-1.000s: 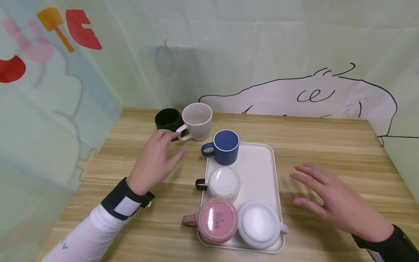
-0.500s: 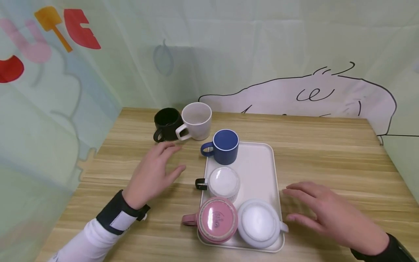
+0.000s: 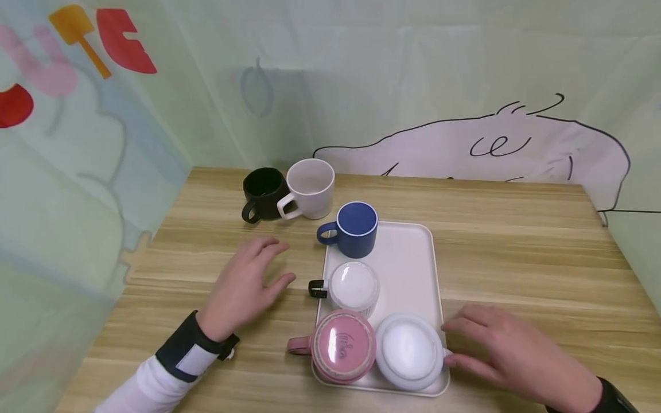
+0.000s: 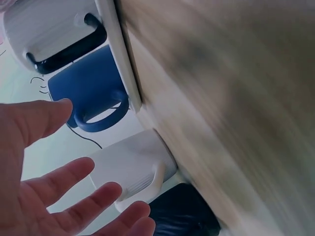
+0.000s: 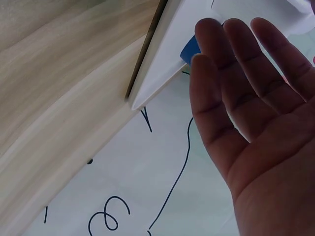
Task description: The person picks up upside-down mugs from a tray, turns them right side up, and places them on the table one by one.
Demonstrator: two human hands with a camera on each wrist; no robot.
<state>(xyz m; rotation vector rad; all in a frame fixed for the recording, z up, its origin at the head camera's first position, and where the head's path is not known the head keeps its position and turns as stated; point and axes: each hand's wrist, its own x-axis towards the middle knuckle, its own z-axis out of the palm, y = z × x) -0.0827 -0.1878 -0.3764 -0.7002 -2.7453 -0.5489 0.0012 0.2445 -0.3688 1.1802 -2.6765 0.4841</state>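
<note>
My left hand hovers over the wood left of the tray, fingers loosely bent and holding nothing. In the left wrist view its fingers spread in front of a blue mug and a white mug. My right hand is at the tray's right edge, thumb and fingertips right by the handle of an upside-down white mug. Its fingers look nearly straight in the right wrist view. On the white tray also stand an upside-down pink mug, a white mug with a black handle and the blue mug.
A black mug and the upright white mug stand side by side at the back left of the wooden table. A printed curtain hangs behind the table's back edge.
My right hand has moved down and left, up to the upside-down white mug's handle. My left hand has drawn back from the black and white mugs towards the front.
</note>
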